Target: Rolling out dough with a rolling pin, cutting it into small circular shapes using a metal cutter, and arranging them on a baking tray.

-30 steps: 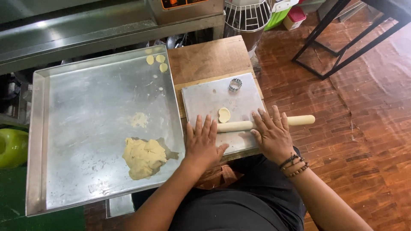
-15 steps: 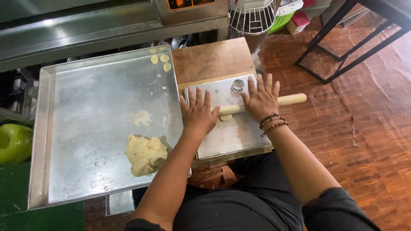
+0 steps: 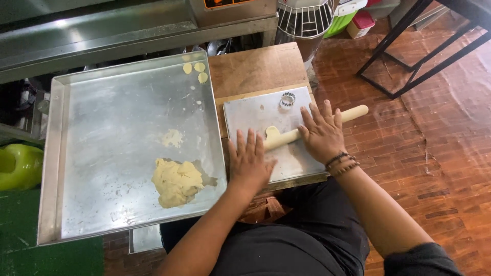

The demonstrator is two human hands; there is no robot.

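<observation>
Both hands lie flat and spread on the rolling pin (image 3: 312,128) — left hand (image 3: 249,161), right hand (image 3: 322,134) — pressing dough (image 3: 272,134) thin on the small metal sheet (image 3: 250,115) (cutter (image 3: 287,99) waits nearby).

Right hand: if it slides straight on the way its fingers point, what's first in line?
The right hand points up-left across the small metal sheet. First in line looks like the round metal cutter, if the hand stays flat; depth is hard to judge.

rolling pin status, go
Left hand and right hand flat, palms down on rolling pin. Pin across small dough piece on metal sheet. Round cutter just beyond, apart from the pin.
</observation>
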